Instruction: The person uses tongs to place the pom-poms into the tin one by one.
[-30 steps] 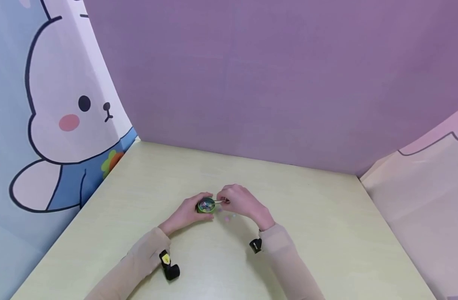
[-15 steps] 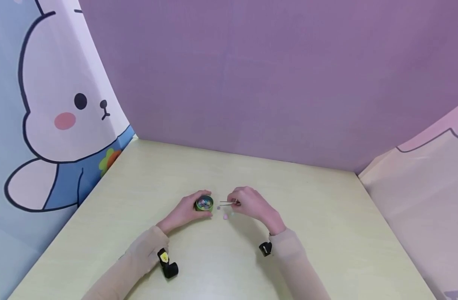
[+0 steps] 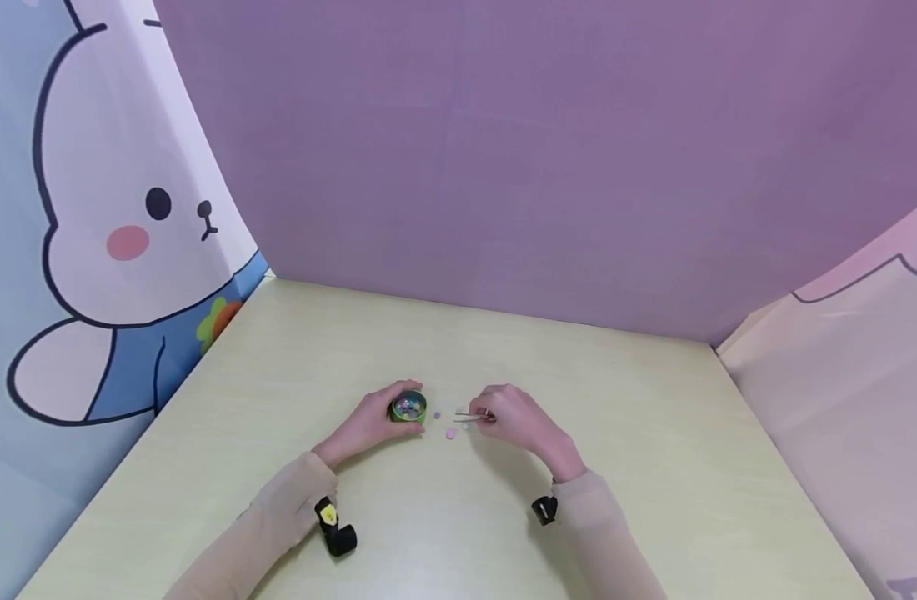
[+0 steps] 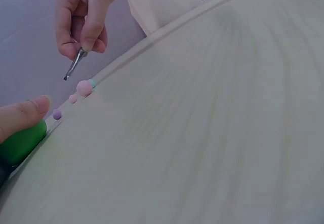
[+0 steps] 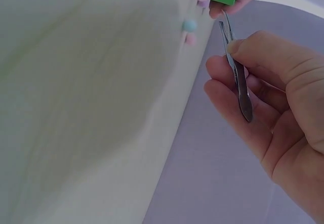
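Observation:
My left hand [image 3: 372, 419] holds a small round green container [image 3: 409, 422] upright on the table, thumb and fingers around its sides. Small multicoloured things show inside it. My right hand [image 3: 522, 421] pinches metal tweezers [image 5: 240, 87] between thumb and fingers, tips pointing left. In the right wrist view the tweezer tips stand apart with nothing visible between them. Between the hands lie several small balls: a larger pink ball [image 4: 84, 88], a small pink ball [image 4: 73, 98], a purple ball [image 4: 56, 114] and a light blue ball [image 5: 190, 25]. The tweezers are just above these balls.
The pale wooden table [image 3: 616, 467] extends around both hands. A purple curtain [image 3: 503, 167] closes off the back, and a rabbit-printed cloth [image 3: 113, 183] hangs at the left. Black cameras [image 3: 340, 540] are strapped to both wrists.
My right hand has drawn the tweezers away from the container's opening, to the right and slightly nearer, over the loose balls. The left hand keeps its hold on the container.

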### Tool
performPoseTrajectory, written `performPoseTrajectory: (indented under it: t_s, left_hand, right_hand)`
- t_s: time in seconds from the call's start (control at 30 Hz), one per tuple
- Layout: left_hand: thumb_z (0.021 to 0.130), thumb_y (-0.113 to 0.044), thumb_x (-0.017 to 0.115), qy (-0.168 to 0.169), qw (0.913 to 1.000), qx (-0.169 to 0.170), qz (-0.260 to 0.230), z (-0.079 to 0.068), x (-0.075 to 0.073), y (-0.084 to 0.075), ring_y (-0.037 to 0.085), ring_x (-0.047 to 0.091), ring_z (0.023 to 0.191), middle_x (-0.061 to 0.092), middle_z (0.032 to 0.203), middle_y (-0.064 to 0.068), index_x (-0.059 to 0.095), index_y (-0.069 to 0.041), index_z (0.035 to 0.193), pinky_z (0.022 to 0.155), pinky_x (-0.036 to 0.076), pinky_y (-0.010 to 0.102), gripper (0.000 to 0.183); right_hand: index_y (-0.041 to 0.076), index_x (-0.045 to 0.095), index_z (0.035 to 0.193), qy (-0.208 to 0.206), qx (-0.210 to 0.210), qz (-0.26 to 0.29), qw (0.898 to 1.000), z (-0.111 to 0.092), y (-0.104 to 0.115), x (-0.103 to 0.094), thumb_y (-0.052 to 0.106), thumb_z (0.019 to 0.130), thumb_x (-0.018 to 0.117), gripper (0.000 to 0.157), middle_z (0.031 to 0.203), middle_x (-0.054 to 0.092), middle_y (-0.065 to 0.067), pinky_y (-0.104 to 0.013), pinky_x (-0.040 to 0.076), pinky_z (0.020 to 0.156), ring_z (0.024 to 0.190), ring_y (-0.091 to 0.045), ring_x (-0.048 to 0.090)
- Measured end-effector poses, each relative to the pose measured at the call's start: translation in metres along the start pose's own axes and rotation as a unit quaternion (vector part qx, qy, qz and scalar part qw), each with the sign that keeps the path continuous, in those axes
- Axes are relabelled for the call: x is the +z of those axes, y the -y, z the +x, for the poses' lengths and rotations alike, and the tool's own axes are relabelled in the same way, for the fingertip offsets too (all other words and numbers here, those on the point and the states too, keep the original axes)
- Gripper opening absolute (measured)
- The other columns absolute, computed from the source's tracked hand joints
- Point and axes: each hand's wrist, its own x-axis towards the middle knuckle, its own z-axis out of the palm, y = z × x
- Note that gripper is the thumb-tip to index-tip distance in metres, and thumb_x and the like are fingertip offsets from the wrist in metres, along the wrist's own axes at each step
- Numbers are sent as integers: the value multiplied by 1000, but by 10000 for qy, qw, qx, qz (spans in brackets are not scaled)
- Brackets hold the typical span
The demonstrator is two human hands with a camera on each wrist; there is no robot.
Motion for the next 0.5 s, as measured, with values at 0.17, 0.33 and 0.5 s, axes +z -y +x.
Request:
performPoseTrajectory:
  t_s: [0.17, 0.33, 0.5]
  left_hand:
    - [79, -27, 83, -3, 10000, -2, 8, 0, 1, 0, 36, 59, 124, 56, 143, 17, 50, -10, 142, 109, 48, 51, 73]
    - [78, -28, 84, -14, 10000, -3, -15, 0, 1, 0, 36, 59, 124, 56, 143, 17, 50, -10, 142, 109, 48, 51, 74]
    - [78, -29, 84, -30, 10000, -15, -2, 1, 1, 0, 36, 59, 124, 55, 144, 17, 51, -10, 142, 110, 47, 51, 75]
  right_hand:
    - [7, 73, 83, 47, 11, 10, 10000, -6, -2, 1, -7, 78, 67, 16, 76, 67, -1, -14, 37, 59, 66, -4, 42]
    - [7, 74, 86, 140, 150, 65, 9998, -10, -4, 3, -6, 79, 67, 17, 80, 70, -2, -14, 38, 60, 66, -3, 43]
    - [7, 76, 89, 212, 242, 136, 9994, -13, -8, 5, -5, 80, 68, 17, 82, 71, -3, -13, 38, 58, 65, -3, 43]
